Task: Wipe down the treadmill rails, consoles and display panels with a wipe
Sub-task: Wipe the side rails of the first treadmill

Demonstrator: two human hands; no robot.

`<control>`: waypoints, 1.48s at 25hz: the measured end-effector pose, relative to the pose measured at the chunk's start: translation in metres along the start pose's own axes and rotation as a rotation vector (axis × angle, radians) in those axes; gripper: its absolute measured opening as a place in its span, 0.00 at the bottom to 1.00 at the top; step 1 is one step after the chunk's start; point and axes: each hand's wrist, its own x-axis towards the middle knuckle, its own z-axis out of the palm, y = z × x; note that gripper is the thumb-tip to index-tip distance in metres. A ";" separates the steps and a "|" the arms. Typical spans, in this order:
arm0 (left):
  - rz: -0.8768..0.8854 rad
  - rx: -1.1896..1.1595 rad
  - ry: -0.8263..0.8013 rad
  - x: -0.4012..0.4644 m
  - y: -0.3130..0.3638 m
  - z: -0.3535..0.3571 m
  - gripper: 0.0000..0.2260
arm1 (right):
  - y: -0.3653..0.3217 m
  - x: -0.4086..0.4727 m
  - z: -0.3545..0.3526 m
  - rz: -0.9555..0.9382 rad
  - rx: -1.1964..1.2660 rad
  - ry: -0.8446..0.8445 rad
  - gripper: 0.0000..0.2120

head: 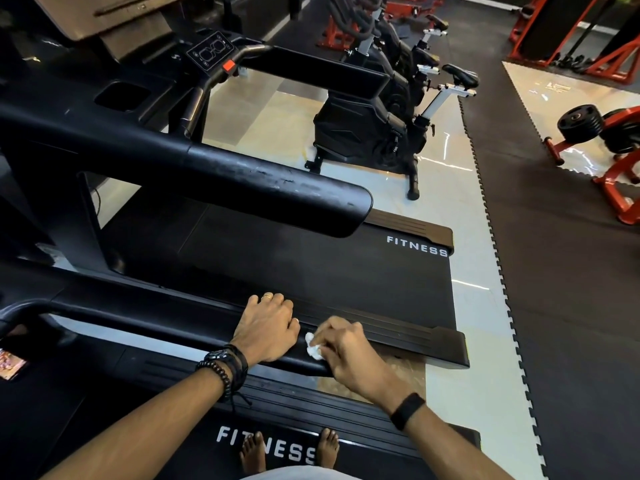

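A black treadmill rail (145, 327) runs from the lower left toward the middle of the view. My left hand (266, 327) grips this rail from above, fingers curled over its far side. Just to its right, my right hand (346, 351) pinches a small crumpled white wipe (313, 348) and presses it on the rail's end. Further up, the neighbouring treadmill's wide black rail (277, 188) shows dull smears. Its console with a red stop button (211, 55) sits at the upper left.
I stand barefoot on a treadmill belt (194, 455) marked FITNESS. The neighbouring treadmill's belt (329, 271) lies beyond the rail. Exercise bikes (381, 126) stand behind, red weight racks (616, 161) at the right. A phone (10, 363) lies at the left edge.
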 end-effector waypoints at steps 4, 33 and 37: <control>-0.005 -0.011 0.026 -0.001 0.000 0.001 0.16 | 0.032 -0.033 -0.015 0.061 0.038 0.041 0.08; 0.013 -0.118 0.081 -0.004 -0.051 0.002 0.11 | -0.011 0.009 0.009 0.104 0.008 0.068 0.09; 0.007 -0.102 0.096 -0.006 -0.051 0.002 0.11 | 0.015 -0.018 -0.007 0.174 -0.022 0.099 0.09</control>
